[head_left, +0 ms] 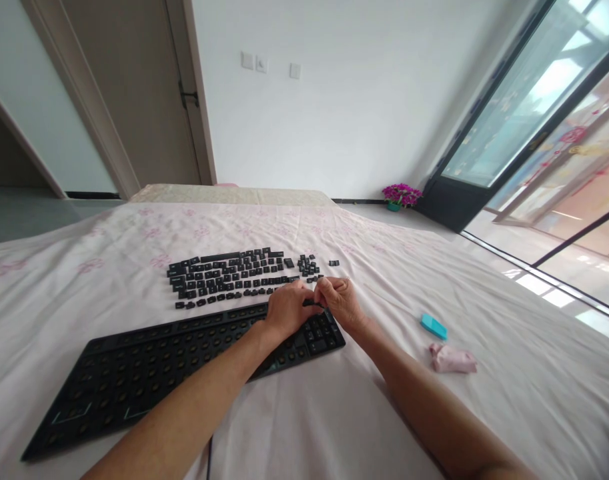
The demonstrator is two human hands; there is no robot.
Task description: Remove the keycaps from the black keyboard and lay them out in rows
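Keyboard (149, 370) nearest: black plastic base, most keys stripped, round sockets exposed; keys remain at right end only. Left hand (284, 311) and right hand (340, 300) meet above that end, fingers pinched on small black keycap (311, 303). Advise: hold cap square, press straight. Beyond: loose keycaps (229, 277) in rows on pink floral sheet (84, 267), soft, creased. Right: teal block (433, 326), pink cloth (453, 359).

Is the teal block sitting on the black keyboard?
No, the small teal block lies on the pink bedsheet, well right of the black keyboard.

White wall (334, 120), wooden door (134, 100), bright glass doors (544, 100) (flowerpot (401, 196) beside)
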